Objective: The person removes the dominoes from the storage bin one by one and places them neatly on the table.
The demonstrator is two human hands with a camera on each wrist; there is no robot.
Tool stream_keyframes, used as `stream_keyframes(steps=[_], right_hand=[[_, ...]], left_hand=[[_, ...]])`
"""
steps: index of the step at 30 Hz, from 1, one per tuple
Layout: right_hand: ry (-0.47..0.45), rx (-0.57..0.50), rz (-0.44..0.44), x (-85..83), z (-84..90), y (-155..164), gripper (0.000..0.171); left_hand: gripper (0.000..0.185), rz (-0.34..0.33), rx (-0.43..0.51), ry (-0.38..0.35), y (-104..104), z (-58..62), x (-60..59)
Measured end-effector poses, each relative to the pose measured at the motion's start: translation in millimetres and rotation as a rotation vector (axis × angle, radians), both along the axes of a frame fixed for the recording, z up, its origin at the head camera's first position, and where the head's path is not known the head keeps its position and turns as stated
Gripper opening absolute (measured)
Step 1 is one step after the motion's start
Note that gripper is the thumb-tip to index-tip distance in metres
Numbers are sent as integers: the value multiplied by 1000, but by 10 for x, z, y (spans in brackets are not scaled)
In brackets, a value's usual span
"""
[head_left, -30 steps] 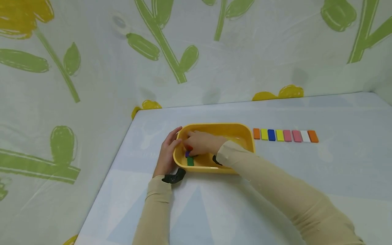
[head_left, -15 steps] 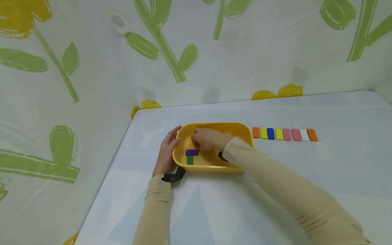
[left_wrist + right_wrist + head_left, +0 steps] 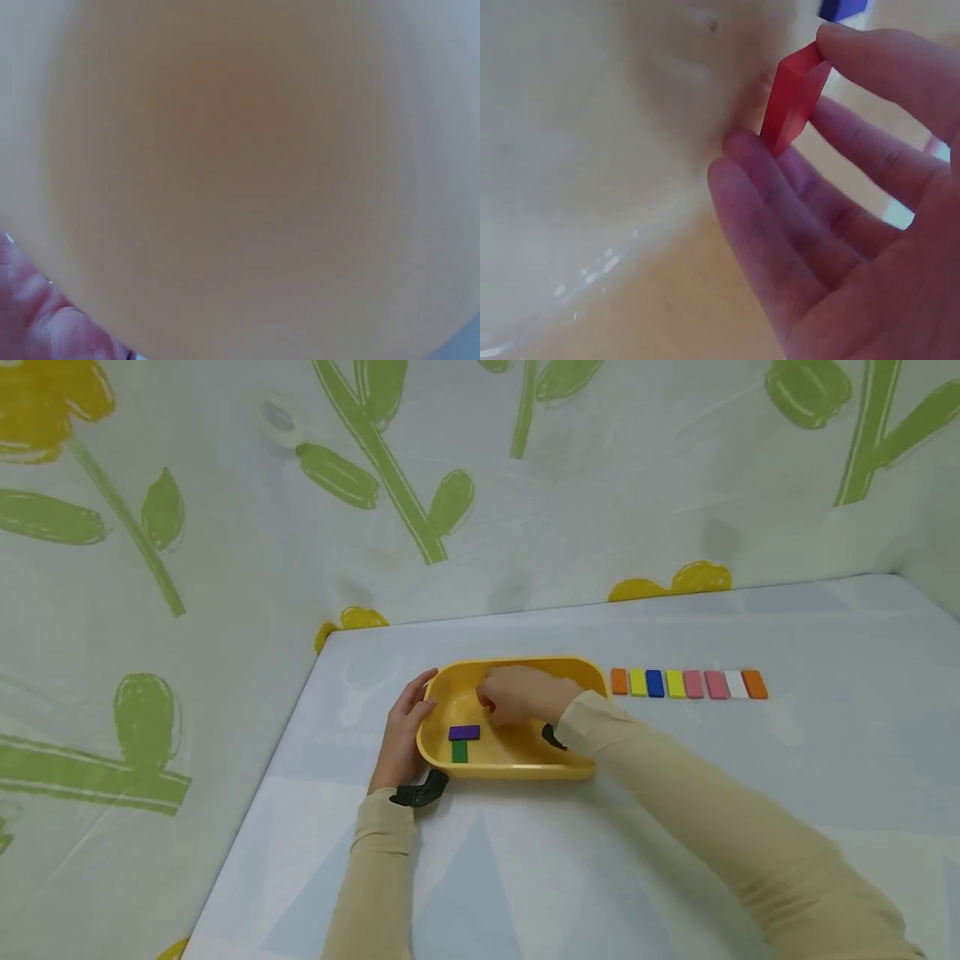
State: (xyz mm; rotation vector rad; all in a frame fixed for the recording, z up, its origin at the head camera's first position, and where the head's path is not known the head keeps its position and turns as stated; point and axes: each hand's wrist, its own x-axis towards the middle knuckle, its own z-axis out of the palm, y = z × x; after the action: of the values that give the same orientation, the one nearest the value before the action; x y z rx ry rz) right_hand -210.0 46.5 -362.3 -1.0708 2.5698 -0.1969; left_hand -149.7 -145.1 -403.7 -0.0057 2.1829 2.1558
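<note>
1. Broadly: pale blue table (image 3: 675,827), its far and left edges meeting a flower-print backdrop (image 3: 225,527). All the work sits toward the far left corner.

2. Yellow tub (image 3: 517,768), oblong, near the table's left edge. The left wrist view is filled by a blurred orange-yellow surface, probably the tub's wall.

3. Left hand (image 3: 401,739), fingers relaxed and fairly straight, rests against the tub's left outer wall. It carries nothing.

4. Right hand (image 3: 525,693) is inside the tub, toward its far side. The right wrist view shows the red block (image 3: 793,97) pinched between thumb and fingertips, tilted on end, hand otherwise half open.

5. Row of eight blocks (image 3: 688,683) lies flat on the table, just right of the tub, side by side along the far side: orange, yellow, blue, yellow, pink, pink, white, orange.

6. Purple block (image 3: 464,732) lies crosswise on the tub floor near the left end; green block (image 3: 460,751) just in front of it, touching or nearly touching, forming a T.

7. Risks, as I judge them: the pinch holds only the red block's thin ends, so a slight twist could let it slip back into the tub. The sleeve, crossing the tub's near rim, could drag or tip the tub if the left hand eases off. A careless sweep over the table might scatter the row.
</note>
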Motion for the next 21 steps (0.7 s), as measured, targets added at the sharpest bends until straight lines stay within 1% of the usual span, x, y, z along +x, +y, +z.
stream_keyframes(steps=[2, 5, 9, 15, 21], right_hand=[[-10, -10, -1, -3, 21, 43, 18], [-37, -54, -4, 5, 56, 102, 25], [-37, -122, 3, 26, 110, 172, 29], [1, -181, 9, 75, 199, 331, 34], [45, -265, -7, 152, 294, 590, 33]], left_hand=[[42, 1, 11, 7, -9, -38, -27], [40, 15, 5, 1, -25, -90, -54], [40, 24, -7, -5, -40, -127, -63], [42, 21, 15, 4, -31, -128, -69], [41, 26, 32, -4, -16, -107, -72]])
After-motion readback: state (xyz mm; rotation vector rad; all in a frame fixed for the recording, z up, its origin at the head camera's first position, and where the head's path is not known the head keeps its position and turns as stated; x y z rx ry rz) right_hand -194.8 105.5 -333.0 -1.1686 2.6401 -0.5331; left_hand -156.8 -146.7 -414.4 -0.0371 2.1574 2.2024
